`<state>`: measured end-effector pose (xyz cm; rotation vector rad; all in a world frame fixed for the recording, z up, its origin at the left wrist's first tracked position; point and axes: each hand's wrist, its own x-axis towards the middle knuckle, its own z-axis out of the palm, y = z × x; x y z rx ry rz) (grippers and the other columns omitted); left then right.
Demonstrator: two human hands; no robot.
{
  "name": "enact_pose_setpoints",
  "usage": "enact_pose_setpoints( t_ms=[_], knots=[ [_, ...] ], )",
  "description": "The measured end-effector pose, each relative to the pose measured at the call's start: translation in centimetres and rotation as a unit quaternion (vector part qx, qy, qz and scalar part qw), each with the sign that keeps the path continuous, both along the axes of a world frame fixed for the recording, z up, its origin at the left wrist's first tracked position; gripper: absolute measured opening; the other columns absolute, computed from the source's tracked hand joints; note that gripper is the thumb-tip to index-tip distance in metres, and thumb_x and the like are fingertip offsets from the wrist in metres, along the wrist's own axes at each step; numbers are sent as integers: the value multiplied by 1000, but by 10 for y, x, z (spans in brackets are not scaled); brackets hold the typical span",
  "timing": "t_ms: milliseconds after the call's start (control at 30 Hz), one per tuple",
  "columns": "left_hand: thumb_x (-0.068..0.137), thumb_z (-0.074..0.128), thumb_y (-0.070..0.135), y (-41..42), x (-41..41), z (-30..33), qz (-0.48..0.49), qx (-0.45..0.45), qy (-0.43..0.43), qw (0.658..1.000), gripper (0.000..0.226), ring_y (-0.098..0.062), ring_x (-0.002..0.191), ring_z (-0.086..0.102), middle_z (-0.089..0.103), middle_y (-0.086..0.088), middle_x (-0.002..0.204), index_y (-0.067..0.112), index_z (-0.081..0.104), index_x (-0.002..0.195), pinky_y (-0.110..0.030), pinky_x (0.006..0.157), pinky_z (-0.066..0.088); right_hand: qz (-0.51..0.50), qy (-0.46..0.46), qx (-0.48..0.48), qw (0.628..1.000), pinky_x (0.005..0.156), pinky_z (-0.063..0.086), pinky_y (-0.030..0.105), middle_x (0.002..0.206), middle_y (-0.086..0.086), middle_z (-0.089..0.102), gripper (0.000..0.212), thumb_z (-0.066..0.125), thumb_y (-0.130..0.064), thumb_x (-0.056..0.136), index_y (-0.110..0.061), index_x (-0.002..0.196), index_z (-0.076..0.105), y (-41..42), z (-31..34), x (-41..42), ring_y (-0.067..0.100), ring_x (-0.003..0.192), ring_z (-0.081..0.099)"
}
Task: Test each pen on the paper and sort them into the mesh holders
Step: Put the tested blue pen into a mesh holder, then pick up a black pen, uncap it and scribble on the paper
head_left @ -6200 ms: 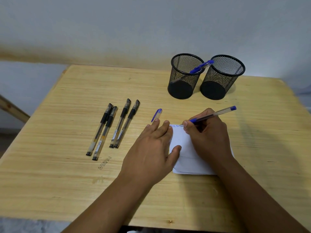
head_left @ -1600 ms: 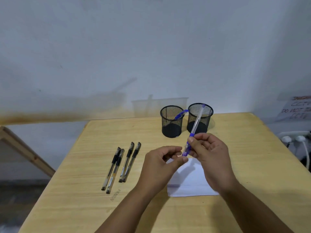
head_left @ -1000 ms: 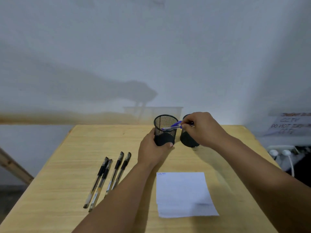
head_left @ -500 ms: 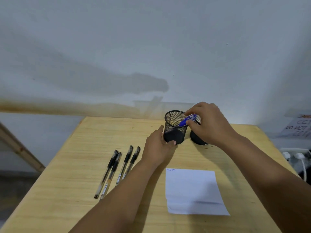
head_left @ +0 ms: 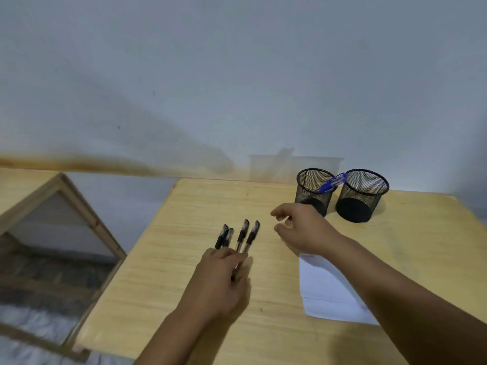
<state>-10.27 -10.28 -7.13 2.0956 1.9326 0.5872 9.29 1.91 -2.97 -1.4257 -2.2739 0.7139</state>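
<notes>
While four black pens (head_left: 243,234) lie at nine o'clock from the paper (head_left: 326,291), the left hand (head_left: 221,280) is laid over their near ends, grip unclear; the right hand (head_left: 303,227) is held loosely open, empty. One pen alone should be pinched and lifted clear, then tried on paper.

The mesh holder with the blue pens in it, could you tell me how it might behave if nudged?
The left mesh holder looks light, open wire mesh, so it would probably slide easily. Its blue pens lean over the rim toward the right holder, which might tip it that way.
</notes>
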Motion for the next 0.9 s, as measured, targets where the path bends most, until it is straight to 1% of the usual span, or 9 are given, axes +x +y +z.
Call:
enact_pose_setpoints(
  t_ms=[100,167,300,400,500,600,667,767,900],
  knots=[
    [97,51,28,-10,-10,0,-23,7,15,1000,32,-13,103,43,58,16,118,34,61,127,-22,85,39,10,-41,-44,998,93,49,30,132,0,61,47,61,-25,89,-20,136,55,2,-19,-21,16,114,59],
    [94,55,15,-10,-14,0,-43,10,41,998,41,-12,104,44,57,15,120,34,59,130,-19,83,37,14,-74,-56,996,101,48,37,138,5,55,54,58,-23,88,-17,141,49,5,-29,-31,23,124,55],
    [87,61,9,-8,-17,-6,-52,24,52,997,43,-12,98,47,61,13,114,33,64,123,-23,79,42,12,-119,-70,990,106,41,42,140,6,44,63,50,-20,85,-21,147,41,7,-36,-41,31,131,40],
    [86,64,9,-8,-20,-14,-49,48,52,996,37,-13,94,51,65,12,107,31,69,114,-27,75,48,-1,-105,-68,992,105,40,42,135,6,47,55,50,-21,87,-22,142,46,8,-36,-43,30,128,40],
    [90,60,17,-13,-17,-14,-49,67,-9,996,26,-9,96,56,67,12,105,27,72,111,-22,79,47,-45,-4,-93,995,88,50,36,120,3,61,36,55,-30,90,-24,126,55,5,-32,-36,22,109,57],
    [89,65,15,-18,-9,-9,-25,115,-75,990,20,1,86,61,69,14,99,21,76,105,-5,78,43,-105,170,-163,966,67,48,31,98,5,70,21,63,-32,90,-24,108,56,-3,-21,-25,18,81,64],
    [85,73,7,-21,-2,-8,3,128,-130,983,22,4,86,64,71,16,97,20,77,102,-2,78,43,-131,294,-218,922,67,48,31,97,13,73,22,68,-25,89,-22,106,55,-11,-15,-15,19,79,66],
    [84,75,7,-28,17,4,66,92,-246,963,25,7,86,66,73,22,91,27,77,99,-9,75,49,-139,405,-235,873,70,48,32,93,13,75,31,69,-12,89,-18,113,50,-29,-7,4,19,80,70],
    [83,75,6,-31,52,17,129,-6,-443,887,23,2,82,70,76,17,84,29,77,86,-10,73,50,-162,474,-188,845,75,53,32,94,20,73,35,68,-6,89,-19,115,50,-52,5,32,21,83,71]
  ],
)
